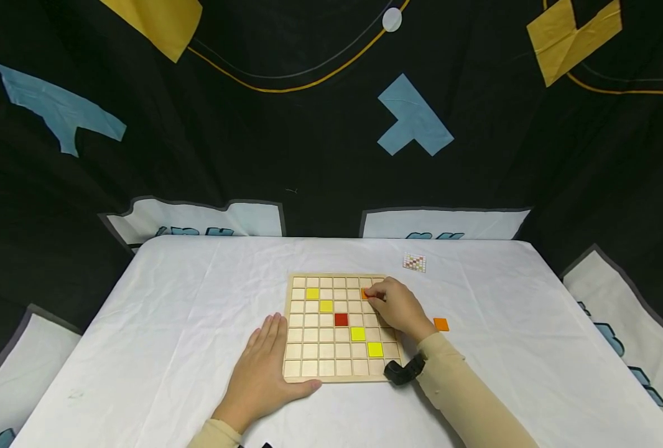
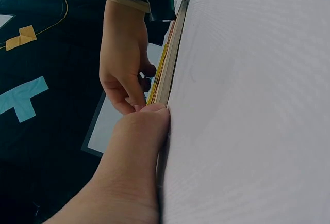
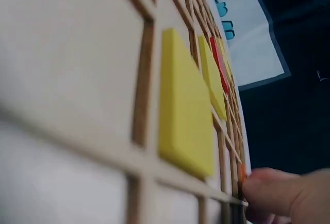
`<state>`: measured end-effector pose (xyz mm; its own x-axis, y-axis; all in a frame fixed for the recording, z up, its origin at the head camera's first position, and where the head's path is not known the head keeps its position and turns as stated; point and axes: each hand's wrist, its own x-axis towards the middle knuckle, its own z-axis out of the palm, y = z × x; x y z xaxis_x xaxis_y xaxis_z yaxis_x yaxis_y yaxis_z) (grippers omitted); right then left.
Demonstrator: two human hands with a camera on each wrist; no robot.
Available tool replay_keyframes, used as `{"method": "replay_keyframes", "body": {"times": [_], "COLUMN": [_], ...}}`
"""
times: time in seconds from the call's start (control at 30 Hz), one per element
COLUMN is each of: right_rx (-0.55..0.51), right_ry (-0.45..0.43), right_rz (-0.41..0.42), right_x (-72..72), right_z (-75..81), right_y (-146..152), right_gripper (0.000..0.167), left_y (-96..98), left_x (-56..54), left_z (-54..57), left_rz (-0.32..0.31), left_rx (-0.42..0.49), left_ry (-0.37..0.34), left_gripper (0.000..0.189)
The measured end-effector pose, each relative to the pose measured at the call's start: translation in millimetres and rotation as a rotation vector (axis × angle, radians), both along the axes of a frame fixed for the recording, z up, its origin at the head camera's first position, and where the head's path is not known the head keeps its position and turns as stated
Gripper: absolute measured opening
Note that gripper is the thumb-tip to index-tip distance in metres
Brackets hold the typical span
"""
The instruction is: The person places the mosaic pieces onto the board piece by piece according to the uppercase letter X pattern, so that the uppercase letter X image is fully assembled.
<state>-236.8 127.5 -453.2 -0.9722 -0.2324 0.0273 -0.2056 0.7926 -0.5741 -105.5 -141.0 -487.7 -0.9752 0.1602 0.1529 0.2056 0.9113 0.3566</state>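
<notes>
A wooden grid board (image 1: 310, 368) lies flat on the white table. Running down it diagonally are a yellow tile (image 1: 312, 293), a red tile (image 1: 341, 319) and further yellow tiles, the nearest being a yellow tile (image 3: 188, 110) large in the right wrist view. With thumb and fingertips, my right hand (image 1: 400, 306) pinches an orange tile (image 1: 364, 294) at a cell in the board's upper right; the fingers partly cover it. My left hand (image 1: 264, 376) rests with straight fingers along the board's left edge, its thumb (image 2: 139, 131) against the front corner.
Another orange tile (image 1: 441, 324) lies on the table right of the board, close to the right forearm. Behind the board sits a small printed card (image 1: 414, 262) with a coloured grid. A black wrist mount (image 1: 404, 371) hangs over the board's front right corner. Dark cloth surrounds the table.
</notes>
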Motion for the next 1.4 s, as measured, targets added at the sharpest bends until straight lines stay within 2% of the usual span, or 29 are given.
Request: {"method": "replay_keyframes", "body": {"times": [0.17,0.37,0.57,0.77,1.07,1.27,1.4], "right_rx": [-0.010,0.041,0.109,0.084,0.075,-0.028,-0.121], "right_ry": [0.029,0.051,-0.001,-0.023,0.016,0.008,0.003], "right_rz": [0.018,-0.085,-0.153,-0.164,-0.158,-0.202,-0.187], "right_x": [2.6,3.7,4.7,7.6,6.8,8.1,9.4], "right_z": [5.8,5.7,-0.2,-3.0,2.2,6.1,6.8], "right_y": [9.8,31.1,49.5,56.1,50.5,36.1,22.2], "right_gripper": [0.023,0.039,0.049,0.034,0.016,0.011,0.012], "left_y": [0.2,0.5,0.0,0.1,-0.3,-0.2,0.0], "left_x": [-0.3,-0.2,-0.2,-0.4,0.4,1.2,1.5], "left_z": [0.6,0.6,1.0,2.0,2.1,2.3,1.7], "left_rz": [0.002,-0.002,0.000,0.001,0.002,-0.003,-0.006], "left_rx": [0.001,0.008,0.007,0.010,0.010,0.014,0.008], "left_ry": [0.001,0.001,0.017,0.000,0.001,0.022,0.020], "left_gripper": [0.132,0.132,0.131,0.131,0.131,0.130,0.131]}}
